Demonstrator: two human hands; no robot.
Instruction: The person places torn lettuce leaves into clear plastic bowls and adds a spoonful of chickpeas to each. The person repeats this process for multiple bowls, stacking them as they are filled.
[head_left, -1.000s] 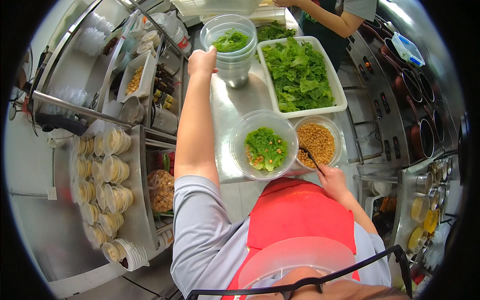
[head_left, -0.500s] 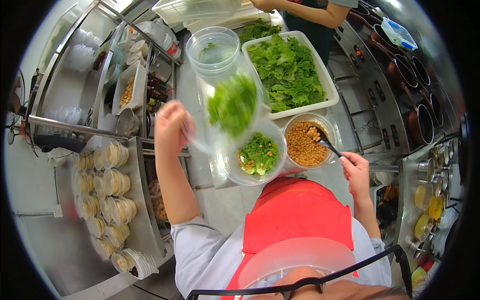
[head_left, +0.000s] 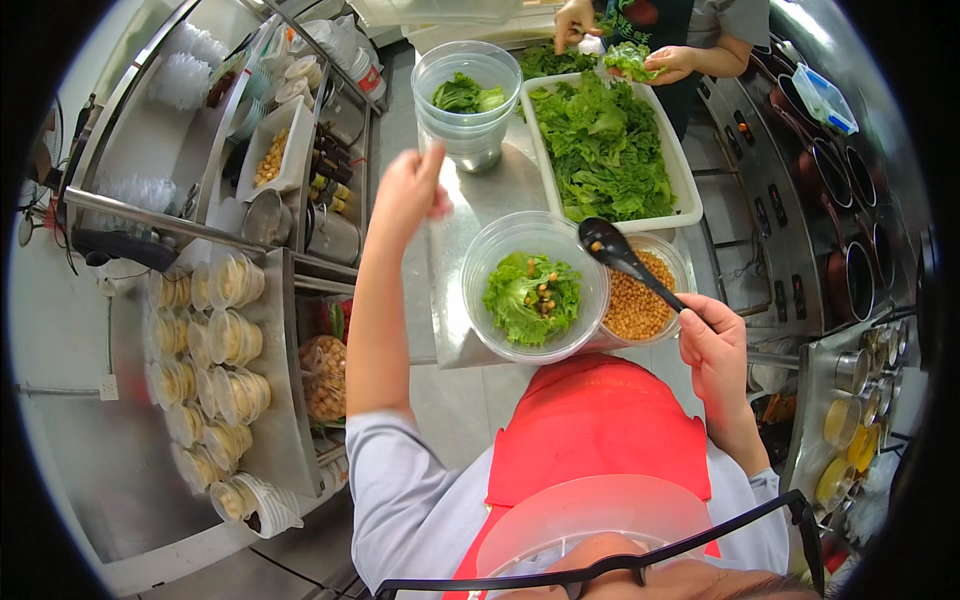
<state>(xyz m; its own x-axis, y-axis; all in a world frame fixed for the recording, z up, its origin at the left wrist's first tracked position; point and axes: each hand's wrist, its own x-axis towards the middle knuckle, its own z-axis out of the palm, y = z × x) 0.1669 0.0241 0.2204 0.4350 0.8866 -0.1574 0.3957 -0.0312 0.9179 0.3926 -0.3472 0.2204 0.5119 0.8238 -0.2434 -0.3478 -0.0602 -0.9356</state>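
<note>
My right hand (head_left: 715, 340) grips a black spoon (head_left: 628, 262), its bowl reaching over the right rim of a clear round bowl (head_left: 480, 315). Inside that bowl lies green lettuce (head_left: 508, 298) topped with small golden-brown pieces. A tub of the same small golden-brown pieces (head_left: 638, 300), too small to name surely, stands against its right side, partly under the spoon. My left hand (head_left: 408, 190), slightly blurred, is empty with its fingers apart. It is just below a stack of clear bowls (head_left: 466, 125), the top one holding lettuce (head_left: 470, 95).
A white tray heaped with lettuce (head_left: 610, 150) sits behind the tub on the metal table (head_left: 455, 235). Across it, a co-worker's hands (head_left: 672, 65) hold lettuce. Shelves with lidded cups (head_left: 235, 335) stand left; pans (head_left: 850, 280) line the right side.
The lettuce-filled bowl my left hand was moving is gone from its grip; lettuce now shows atop the stack. The spoon has moved from the tub toward the front bowl and no longer carries a heap.
</note>
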